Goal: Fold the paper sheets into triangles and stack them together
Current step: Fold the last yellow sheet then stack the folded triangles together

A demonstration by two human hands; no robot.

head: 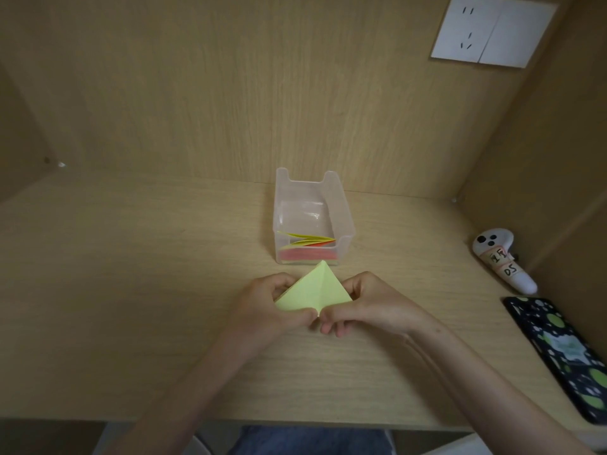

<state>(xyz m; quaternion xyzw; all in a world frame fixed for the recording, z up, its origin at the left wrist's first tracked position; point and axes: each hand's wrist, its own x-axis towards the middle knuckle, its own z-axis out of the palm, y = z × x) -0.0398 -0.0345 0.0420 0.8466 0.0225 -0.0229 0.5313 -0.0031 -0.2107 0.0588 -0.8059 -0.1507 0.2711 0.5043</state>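
Observation:
A light green paper sheet (315,289), folded into a triangle with a centre crease, is held just above the wooden desk (131,290). My left hand (272,303) pinches its left side and bottom corner. My right hand (368,303) pinches the right side and the same bottom corner. Both thumbs meet at the lower tip of the paper. Behind it stands a clear plastic box (312,218) with several folded yellow, orange and red papers (308,243) lying inside.
A white controller (502,261) with labels lies at the right by the side wall. A black phone (561,356) with green spots lies near the right front edge. A white wall socket (492,31) sits on the back panel. The desk's front edge runs below my forearms.

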